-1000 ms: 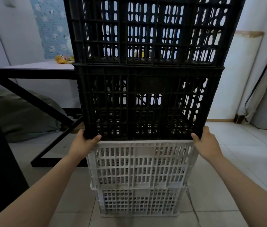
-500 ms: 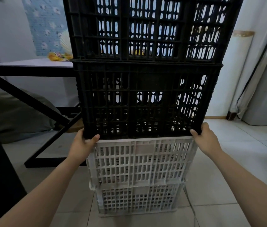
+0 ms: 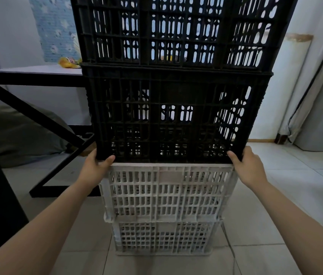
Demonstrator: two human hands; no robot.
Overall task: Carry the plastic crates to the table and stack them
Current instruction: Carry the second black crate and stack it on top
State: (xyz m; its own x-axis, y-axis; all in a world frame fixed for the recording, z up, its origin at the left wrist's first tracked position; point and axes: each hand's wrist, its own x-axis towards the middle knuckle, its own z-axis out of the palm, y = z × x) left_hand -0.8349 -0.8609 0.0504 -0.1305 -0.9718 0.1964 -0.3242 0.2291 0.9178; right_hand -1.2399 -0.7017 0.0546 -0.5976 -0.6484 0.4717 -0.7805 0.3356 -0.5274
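Now, with the left hand [image 3: 97, 167] and the right hand [image 3: 251, 167] each clamped on a bottom front corner of the lower black crate [image 3: 176, 116], thumbs on its face, lift straight and evenly. Clear the rim of the white crate [image 3: 166, 193] directly underneath first. Keep level: upper black crate [image 3: 176, 30] riding on top, likely to topple if tilted. Then swing left toward the table [image 3: 37, 71], behind the stack.
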